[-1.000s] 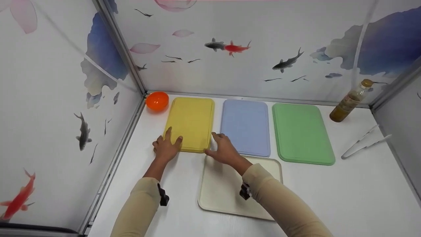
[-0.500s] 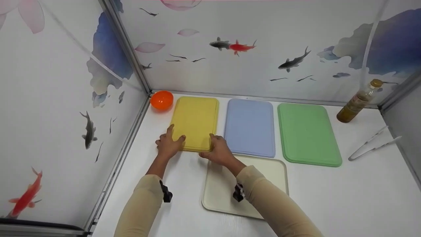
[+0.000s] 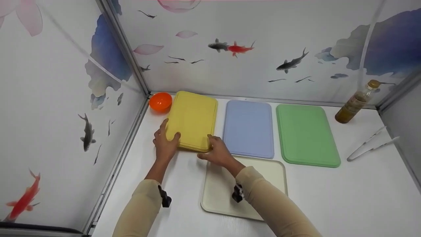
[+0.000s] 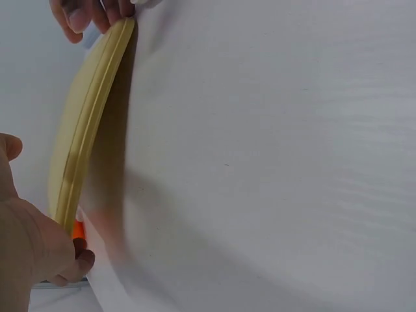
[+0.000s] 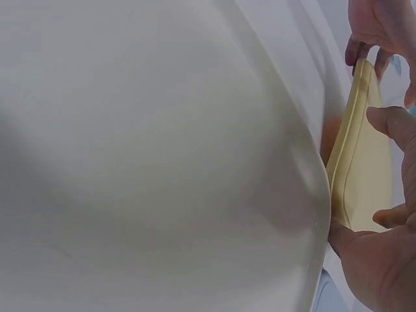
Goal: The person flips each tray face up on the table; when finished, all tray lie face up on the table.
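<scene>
A yellow cutting board (image 3: 192,120) with rounded corners and a rimmed edge leans at a tilt, its left side raised off the table. My left hand (image 3: 165,146) grips its left edge, the thumb over the top face and the fingers curled round the side and under it. At the near right corner my right hand (image 3: 217,152) holds the board, with one fingertip over the face and another under the edge in the right wrist view; its thumb stands apart from the near edge. A beige tray (image 3: 213,200) lies under my right wrist.
Right of the yellow board lie a blue board (image 3: 249,128) and a green board (image 3: 307,135). An orange bowl (image 3: 160,102) stands in the back left corner. Metal tongs (image 3: 365,148) and an oil bottle (image 3: 353,105) are at the right. Walls (image 3: 243,75) close the back and sides.
The yellow board has gone from flat to tilted, its left side rising. My left fingers have moved under its edge. My right hand has shifted left, onto the near right corner.
</scene>
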A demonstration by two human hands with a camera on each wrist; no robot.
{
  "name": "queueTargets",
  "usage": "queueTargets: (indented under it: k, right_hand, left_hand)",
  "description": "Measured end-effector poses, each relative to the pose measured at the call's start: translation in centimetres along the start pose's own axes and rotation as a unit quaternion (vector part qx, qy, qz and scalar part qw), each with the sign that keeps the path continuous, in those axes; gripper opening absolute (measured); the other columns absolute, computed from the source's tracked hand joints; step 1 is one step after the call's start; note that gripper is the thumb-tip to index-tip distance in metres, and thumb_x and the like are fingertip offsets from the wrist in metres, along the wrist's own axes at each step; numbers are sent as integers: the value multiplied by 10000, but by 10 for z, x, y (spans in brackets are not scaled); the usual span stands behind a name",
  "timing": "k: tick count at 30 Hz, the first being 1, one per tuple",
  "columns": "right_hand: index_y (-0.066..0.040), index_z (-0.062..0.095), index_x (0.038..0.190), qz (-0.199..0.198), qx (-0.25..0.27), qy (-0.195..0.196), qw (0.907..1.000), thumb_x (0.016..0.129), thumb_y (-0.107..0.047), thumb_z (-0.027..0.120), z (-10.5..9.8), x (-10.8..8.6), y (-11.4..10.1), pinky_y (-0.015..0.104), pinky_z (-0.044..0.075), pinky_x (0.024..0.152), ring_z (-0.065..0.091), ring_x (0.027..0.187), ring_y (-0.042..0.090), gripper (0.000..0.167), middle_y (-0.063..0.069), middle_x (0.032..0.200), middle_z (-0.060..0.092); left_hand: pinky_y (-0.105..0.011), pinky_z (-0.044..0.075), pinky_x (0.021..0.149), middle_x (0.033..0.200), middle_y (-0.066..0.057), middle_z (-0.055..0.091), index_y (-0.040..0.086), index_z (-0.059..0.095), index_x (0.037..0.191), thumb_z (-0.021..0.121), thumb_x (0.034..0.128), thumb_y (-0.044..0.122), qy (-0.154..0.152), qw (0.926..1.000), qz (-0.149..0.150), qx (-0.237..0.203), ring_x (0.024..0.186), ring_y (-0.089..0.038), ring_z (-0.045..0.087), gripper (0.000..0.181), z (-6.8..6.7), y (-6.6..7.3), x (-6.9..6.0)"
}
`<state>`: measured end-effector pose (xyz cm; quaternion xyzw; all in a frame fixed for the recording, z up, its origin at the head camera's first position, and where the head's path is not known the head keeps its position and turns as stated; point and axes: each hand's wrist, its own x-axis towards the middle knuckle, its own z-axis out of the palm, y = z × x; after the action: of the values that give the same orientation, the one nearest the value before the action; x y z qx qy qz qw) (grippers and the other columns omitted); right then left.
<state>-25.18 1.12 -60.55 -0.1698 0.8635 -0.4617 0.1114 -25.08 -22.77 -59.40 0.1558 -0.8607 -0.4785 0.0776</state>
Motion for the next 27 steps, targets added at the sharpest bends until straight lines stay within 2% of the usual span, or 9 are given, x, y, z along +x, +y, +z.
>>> queueTargets:
  k: [6,12,18,20,23,27]
  right_hand:
    - [35,375,1690,223,100,-67,9997,912,-325,913,4,-1,0,587,442,1241,479,1522,487,1013,332,1672,365]
    - [50,344,1697,145,342,-168,9992,906,-282,914,3,1,-4,585,491,1194,534,1464,484,1029,348,1643,399]
    - [42,455,1643,127,539,-227,9982,902,-291,918,0,3,-4,562,473,1234,447,1561,467,935,334,1678,384]
    - [35,444,1653,155,550,-252,9981,900,-303,919,0,3,-4,547,467,1245,439,1575,455,952,328,1692,380]
    - [19,344,1709,215,555,-340,9976,901,-326,920,1,3,-4,534,459,1254,450,1577,440,1050,319,1711,370]
    - [-8,312,1728,271,520,-436,9973,915,-340,909,2,3,-4,553,458,1252,478,1561,443,1062,291,1741,364]
  left_hand:
    - [-599,339,1176,1682,-182,426,316,378,1712,737,1012,214,596,9955,585,-452,1474,-421,379,794,0,5,-6]
    - [-588,340,1161,1670,-159,427,311,341,1721,700,1018,170,958,9834,1151,-1026,1467,-365,364,802,3,16,-10]
    - [-582,309,1217,1717,-123,413,223,331,1722,681,1029,141,1037,9686,1867,-1276,1491,-329,362,781,10,35,-14]
    - [-586,302,1246,1733,-96,400,225,324,1724,670,1033,137,1024,9664,1997,-1253,1508,-322,355,778,12,40,-17]
    - [-603,290,1282,1763,-70,370,232,317,1723,649,1041,147,983,9642,2132,-1233,1533,-317,339,763,14,48,-22]
    - [-597,287,1312,1791,-41,339,203,312,1722,626,1049,188,894,9617,2288,-1214,1552,-300,327,742,17,56,-28]
